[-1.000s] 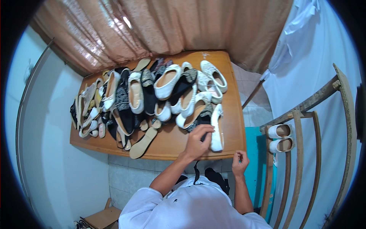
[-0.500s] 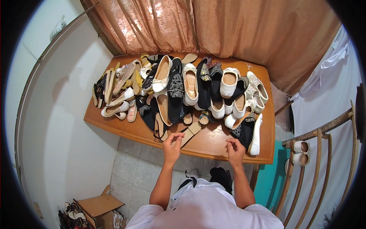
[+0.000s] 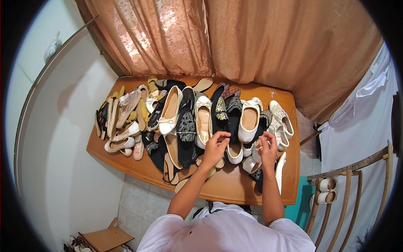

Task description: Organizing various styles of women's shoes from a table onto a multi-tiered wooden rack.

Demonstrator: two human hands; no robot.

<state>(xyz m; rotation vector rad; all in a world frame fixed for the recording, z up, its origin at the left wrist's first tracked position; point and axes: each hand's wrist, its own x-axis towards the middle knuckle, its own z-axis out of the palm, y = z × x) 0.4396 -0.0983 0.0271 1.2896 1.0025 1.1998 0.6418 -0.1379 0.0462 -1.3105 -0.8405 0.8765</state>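
Shoes lie heaped across a brown wooden table [image 3: 126, 166]. My left hand [image 3: 216, 148], its fingers loosely bent and the thumb apart, hovers over the pile's front, near a white flat with a bow [image 3: 204, 122]. My right hand [image 3: 268, 148] is beside a white flat with a tan insole [image 3: 249, 122], its fingers half curled and nothing visible in them. Between the hands sit a black shoe with a patterned upper [image 3: 234, 113] and another white shoe [image 3: 234, 153]. A black shoe with a woven grey front [image 3: 186, 126] lies left of my left hand.
White lace-up shoes [image 3: 280, 122] are at the table's right end, and yellow and beige pairs at its left. Orange curtains [image 3: 252, 42] hang behind. A wooden rack [image 3: 346, 197] with white shoes [image 3: 327, 191] stands right; a cardboard box [image 3: 107, 239] is at lower left.
Both hands have moved forward from the table's front edge to over the shoes. The view has tilted up, so the table appears lower. No shoe has visibly been taken.
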